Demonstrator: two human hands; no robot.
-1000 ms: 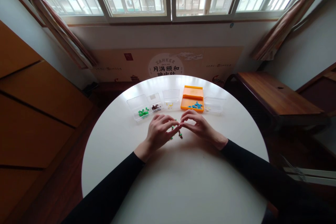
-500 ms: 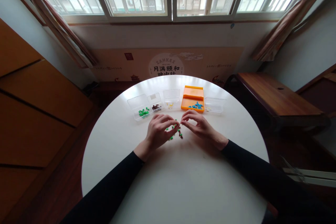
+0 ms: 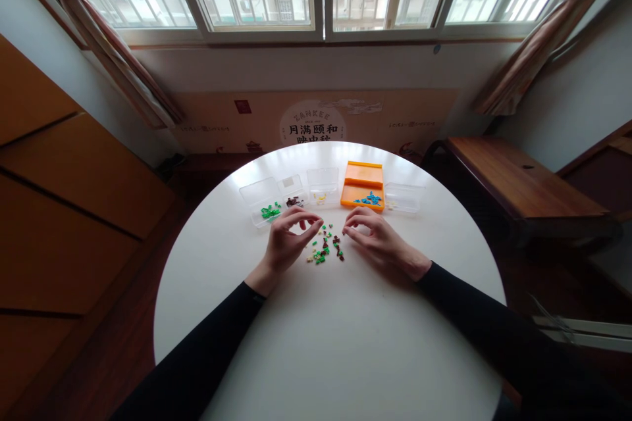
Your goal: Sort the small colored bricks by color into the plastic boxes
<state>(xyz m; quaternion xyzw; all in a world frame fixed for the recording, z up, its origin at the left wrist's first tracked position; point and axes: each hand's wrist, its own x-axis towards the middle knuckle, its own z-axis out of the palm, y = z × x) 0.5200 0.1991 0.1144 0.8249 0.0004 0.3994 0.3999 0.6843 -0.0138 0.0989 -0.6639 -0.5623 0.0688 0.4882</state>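
Your round white table [image 3: 345, 342] filled the lower centre of the frame, with the window across the top and a wooden bench [image 3: 518, 181] off at right centre. Your black sleeves came in from the lower left and lower right corners.

Along the far edge of the table stood a row of boxes. From left to right: a clear box with green pieces [image 3: 261, 202], a small clear box with dark pieces [image 3: 292, 191], a clear box with a few yellow pieces [image 3: 322, 186], the orange tray [image 3: 363, 179] holding blue pieces, and another clear box [image 3: 405, 197] at the right end.

Your left hand [image 3: 286, 240] sat just below the small clear box, fingers curled and thumb drawn toward the fingertips in a pinch. Whether a piece was caught in it, you could not tell; too small. Your right hand [image 3: 378, 237] sat below the orange tray, thumb and forefinger likewise pinched together, contents not discernible.

Between the two hands, at frame centre, lay the loose pile of small pieces [image 3: 326, 248], green, dark brown and pale ones mixed. Both hands sat just beside it and neither covered it. Nothing stood between the pile and the row of boxes but bare tabletop.
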